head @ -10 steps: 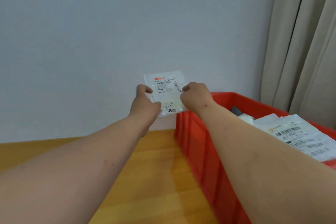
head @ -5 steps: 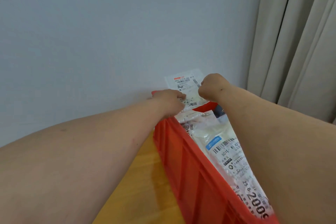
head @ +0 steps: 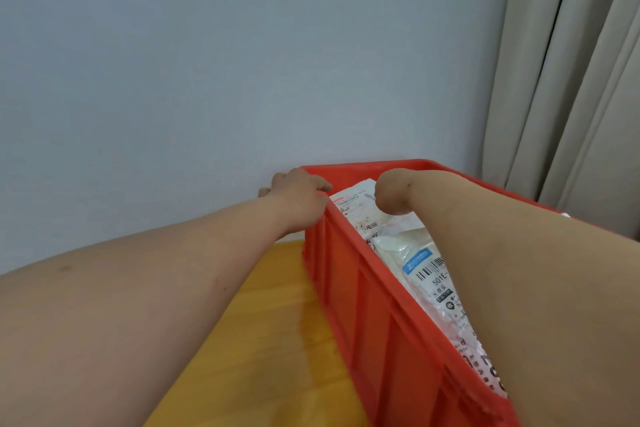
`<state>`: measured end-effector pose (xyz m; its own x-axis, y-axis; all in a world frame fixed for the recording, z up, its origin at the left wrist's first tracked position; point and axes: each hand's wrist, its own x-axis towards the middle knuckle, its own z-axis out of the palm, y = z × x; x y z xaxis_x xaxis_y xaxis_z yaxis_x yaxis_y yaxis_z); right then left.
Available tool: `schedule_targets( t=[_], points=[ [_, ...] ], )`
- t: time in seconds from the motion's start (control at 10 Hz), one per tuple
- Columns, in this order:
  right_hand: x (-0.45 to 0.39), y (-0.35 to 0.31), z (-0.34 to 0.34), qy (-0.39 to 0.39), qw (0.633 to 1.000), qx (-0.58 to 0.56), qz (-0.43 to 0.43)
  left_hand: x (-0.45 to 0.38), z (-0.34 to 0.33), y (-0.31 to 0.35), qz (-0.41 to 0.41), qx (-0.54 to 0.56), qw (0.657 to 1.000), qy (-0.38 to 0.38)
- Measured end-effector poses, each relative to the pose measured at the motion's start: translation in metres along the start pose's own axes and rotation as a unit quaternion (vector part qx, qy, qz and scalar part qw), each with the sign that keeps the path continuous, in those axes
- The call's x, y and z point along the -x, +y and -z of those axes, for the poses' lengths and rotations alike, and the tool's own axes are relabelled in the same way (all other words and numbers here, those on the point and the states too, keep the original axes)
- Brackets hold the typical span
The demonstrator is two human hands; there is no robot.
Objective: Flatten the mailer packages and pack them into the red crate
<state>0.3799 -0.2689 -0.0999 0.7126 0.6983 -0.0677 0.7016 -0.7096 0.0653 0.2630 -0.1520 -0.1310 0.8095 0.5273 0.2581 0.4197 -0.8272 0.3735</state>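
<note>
Left hand (head: 300, 199): rests on crate (head: 349, 274) rim, fingers loosely spread.
Right hand (head: 393, 192): curled, apparently pressing the mailer (head: 360, 210) beneath it.

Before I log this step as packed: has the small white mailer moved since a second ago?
Yes. The small white mailer has gone down from above the red crate rim to inside its far end; both hands remain at it.

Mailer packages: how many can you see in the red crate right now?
2. A small mailer at the far end under both hands, and a blue-label mailer nearer, partly covered by the right forearm. More may be hidden beneath them.
</note>
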Motion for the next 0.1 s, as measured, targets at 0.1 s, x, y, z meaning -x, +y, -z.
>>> schedule_targets(
  t=[0.1],
  points=[
    [0.0069,0.0005,0.0006,0.004,1.0,-0.005,-0.022,0.0138,0.0131,-0.0116,0.014,-0.005,1.0,0.001]
  ],
)
